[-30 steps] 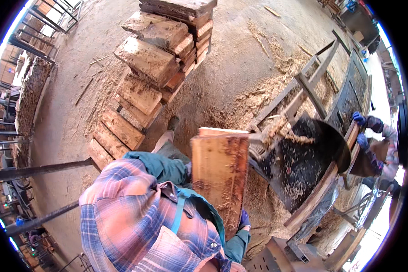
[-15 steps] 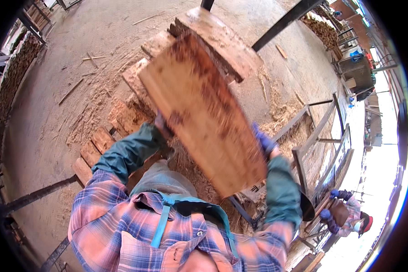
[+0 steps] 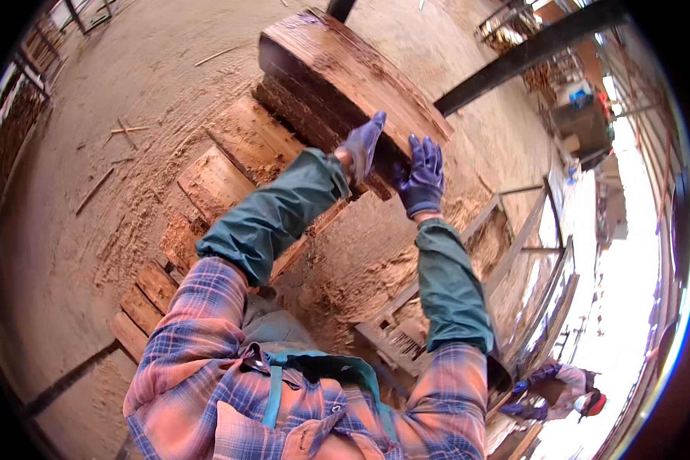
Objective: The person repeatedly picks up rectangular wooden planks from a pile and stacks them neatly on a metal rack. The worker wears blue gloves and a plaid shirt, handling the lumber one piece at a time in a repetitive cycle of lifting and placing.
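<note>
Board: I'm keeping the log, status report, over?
Left hand, right hand: open, at near side of board, contact unclear. Board atop stack. Dark beam near its right end.

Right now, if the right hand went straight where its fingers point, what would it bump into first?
Most likely the big wooden board just ahead. In the picture, the open right hand reaches its near edge, but I can't tell whether they already touch.
</note>
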`<state>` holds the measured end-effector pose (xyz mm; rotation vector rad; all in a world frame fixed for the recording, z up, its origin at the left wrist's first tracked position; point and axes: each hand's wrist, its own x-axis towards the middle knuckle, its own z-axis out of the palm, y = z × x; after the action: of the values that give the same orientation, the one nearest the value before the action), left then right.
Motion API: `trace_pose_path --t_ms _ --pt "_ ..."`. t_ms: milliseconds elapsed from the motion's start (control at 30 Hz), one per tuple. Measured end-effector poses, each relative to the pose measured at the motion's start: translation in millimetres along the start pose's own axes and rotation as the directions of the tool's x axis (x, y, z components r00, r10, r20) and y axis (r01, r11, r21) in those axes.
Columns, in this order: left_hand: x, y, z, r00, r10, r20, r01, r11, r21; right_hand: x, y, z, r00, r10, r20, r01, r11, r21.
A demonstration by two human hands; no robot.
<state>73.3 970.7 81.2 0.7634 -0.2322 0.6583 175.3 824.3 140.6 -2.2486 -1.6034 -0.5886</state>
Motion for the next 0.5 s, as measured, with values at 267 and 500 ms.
trace_pose_path --t_ms 267,500 --pt "50.5 20.9 -22.2 0.977 -0.212 -0.024 0.21 0.975 -0.077 -8.8 21.7 11.0 0.991 0.094 0.091 -0.078 0.983 -0.164" --pt "-25.1 -12.9 41.4 0.743 -0.287 -0.605 0.47 0.867 0.165 -231.8 -121.3 -6.1 0.966 0.258 0.01 -0.218 0.794 0.568"
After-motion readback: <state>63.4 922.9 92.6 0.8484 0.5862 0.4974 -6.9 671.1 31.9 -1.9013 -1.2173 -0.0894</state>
